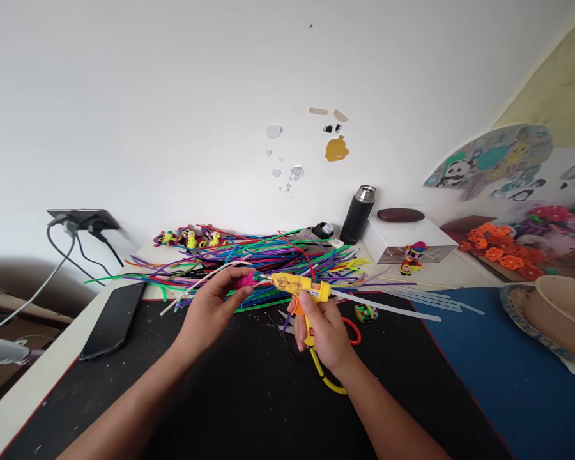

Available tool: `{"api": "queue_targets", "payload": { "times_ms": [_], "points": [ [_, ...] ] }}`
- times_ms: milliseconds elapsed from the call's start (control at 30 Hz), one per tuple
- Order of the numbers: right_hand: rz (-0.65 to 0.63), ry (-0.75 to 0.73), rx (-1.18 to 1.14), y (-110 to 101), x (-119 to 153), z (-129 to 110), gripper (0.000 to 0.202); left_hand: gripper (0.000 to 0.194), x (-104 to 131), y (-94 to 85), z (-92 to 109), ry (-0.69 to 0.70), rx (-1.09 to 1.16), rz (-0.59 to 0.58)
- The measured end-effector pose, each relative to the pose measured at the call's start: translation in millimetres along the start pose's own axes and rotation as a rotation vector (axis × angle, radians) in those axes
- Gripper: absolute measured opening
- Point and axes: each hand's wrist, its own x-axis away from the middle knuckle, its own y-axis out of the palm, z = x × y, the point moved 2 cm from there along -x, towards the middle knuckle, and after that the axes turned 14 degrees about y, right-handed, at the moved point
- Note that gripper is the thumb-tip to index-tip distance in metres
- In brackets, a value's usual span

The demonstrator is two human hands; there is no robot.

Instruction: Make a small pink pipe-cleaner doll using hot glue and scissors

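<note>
Clearly, a yellow glue gun is aimed at a small pink piece

In the head view, the glue gun [292, 283] is held above the black mat [211, 402], near the middle of the view. Its yellow body bears a small printed label [313, 289], too small to read, and a red patch on the grip is no more legible. The nozzle points left, towards the left hand [218, 303]; the barrel's long axis runs nearly level across the view, dipping slightly to the right, while the grip drops downward. From the rear, a translucent glue stick [388, 305] juts rightward on a gentle downward slope.

The right hand [323, 329] is wrapped around the grip, fingers by the orange trigger [297, 305]. The left hand pinches the pink piece [244, 282] between thumb and fingers, its teal end turned right, facing the nozzle. Whether the two touch cannot be told.

Behind the hands lies a heap of coloured pipe cleaners [263, 246], mostly stretched left to right. Partly hidden by the right hand, scissors [357, 332] rest on the mat, blades to the left; a small green figure [364, 312] sits just beyond their red loop.
</note>
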Motion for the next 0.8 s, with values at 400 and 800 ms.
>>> {"api": "queue_targets", "payload": {
  "times_ms": [400,800],
  "points": [
    [0.025,-0.002,0.109,0.3,2.2,3.0,0.062,0.033,2.1,0.3,-2.7,-0.068,0.068,0.035],
    [0.050,-0.014,0.139,-0.3,2.5,3.9,0.064,0.032,3.5,1.0,2.4,-0.033,0.002,0.010]
  ]
}}
